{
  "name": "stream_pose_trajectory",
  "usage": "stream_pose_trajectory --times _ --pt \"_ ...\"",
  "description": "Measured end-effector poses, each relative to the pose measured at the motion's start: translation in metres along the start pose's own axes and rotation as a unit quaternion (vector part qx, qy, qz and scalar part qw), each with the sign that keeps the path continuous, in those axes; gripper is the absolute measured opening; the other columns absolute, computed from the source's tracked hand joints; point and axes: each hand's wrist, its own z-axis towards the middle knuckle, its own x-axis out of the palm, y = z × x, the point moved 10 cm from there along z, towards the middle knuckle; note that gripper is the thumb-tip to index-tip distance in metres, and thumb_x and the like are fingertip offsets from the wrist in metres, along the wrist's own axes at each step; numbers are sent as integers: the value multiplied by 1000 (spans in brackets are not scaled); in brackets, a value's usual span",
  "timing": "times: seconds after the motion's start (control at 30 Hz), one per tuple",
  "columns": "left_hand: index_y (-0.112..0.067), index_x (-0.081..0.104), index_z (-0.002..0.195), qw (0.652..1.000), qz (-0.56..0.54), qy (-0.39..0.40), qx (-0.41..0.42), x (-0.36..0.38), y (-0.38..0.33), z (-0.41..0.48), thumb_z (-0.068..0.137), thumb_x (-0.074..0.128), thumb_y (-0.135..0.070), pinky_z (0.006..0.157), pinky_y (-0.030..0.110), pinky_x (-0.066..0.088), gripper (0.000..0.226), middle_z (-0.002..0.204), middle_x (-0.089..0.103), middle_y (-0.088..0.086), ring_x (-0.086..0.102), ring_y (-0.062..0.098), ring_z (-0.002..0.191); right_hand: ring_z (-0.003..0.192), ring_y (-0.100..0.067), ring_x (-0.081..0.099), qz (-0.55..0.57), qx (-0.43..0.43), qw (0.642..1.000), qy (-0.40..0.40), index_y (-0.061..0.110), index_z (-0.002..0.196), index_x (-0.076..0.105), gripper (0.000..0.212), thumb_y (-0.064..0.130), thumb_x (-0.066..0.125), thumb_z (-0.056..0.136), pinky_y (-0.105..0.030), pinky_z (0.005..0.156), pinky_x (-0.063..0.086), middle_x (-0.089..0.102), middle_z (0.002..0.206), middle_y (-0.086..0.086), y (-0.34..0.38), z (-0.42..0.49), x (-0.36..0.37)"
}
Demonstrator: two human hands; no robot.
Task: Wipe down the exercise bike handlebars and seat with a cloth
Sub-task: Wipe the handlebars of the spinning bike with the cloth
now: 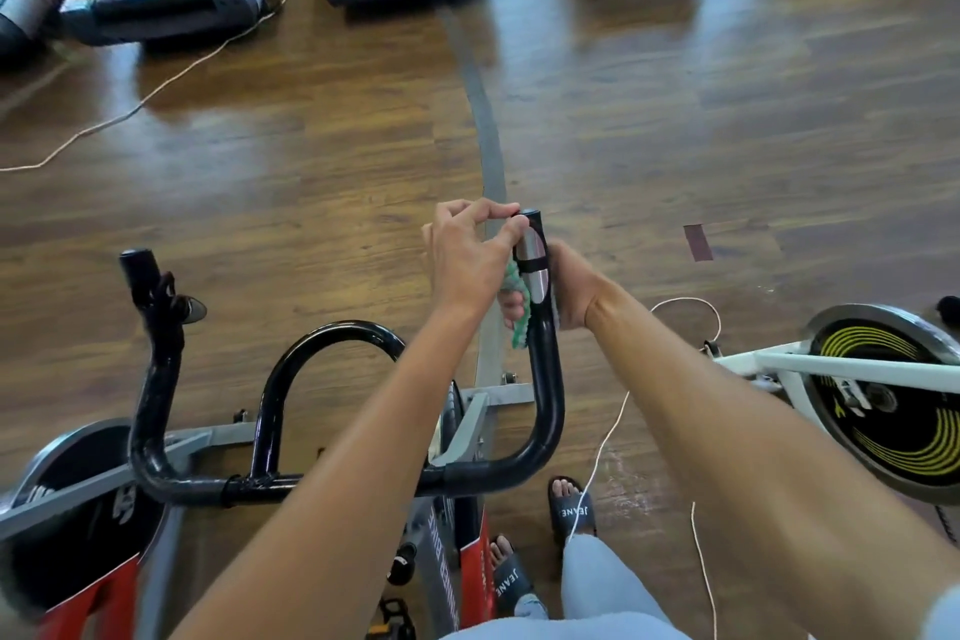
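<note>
At about one o'clock from the person, the right hand (569,294) holds the green cloth (517,312) around the handlebar (543,327) horn, the left hand (470,255) pinches near its tip, so the cloth may slip off there.

Left arm: bare, reaching forward and up from the lower left.
Left hand (470,257): back facing the camera, fingers curled, fingertips (511,229) pinching at the top of the right handlebar grip (535,270).
Right arm: bare, stretched forward from the lower right.
Right hand (569,294): wrapped round the same grip, pressing a green cloth (517,312) against it.
</note>
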Motion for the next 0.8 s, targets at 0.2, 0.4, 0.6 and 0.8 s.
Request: stream_pose_trajectory --times 0.2,0.4,0.6,0.8 --pt "-35 74 97 999 -34 10 -2 5 4 3 85 73 -37 102 34 37 12 107 51 -10 46 17 117 41 -14 46 114 15 993 41 14 66 56 41 46 45 89 -26 51 42 45 47 1 -29 10 3" --pt "-41 72 94 998 -53 31 -21 9 8 4 83 71 -42 102 47 43 11 109 54 -6 50 26 116 56 -20 51 179 -46 980 -80 10 79 71 44 42 45 96 -32 59 43 57 69 -7 -59 -22 -14" --pt "-23 75 101 996 -77 25 -25 10 5 0 88 71 -32 100 37 46 17 114 59 4 56 24 111 61 -12 64 1 -229 946 -230 11 83 67 53 43 32 107 -24 57 50 67 66 0 70 -24 -8" --pt "-31 72 86 988 -136 59 -53 17 6 -2 81 71 -33 102 46 47 6 101 69 -4 63 22 108 62 -19 59 123 -81 978 -148 12 96 73 59 57 36 102 -31 61 49 65 75 -5 -63 -33 -29"
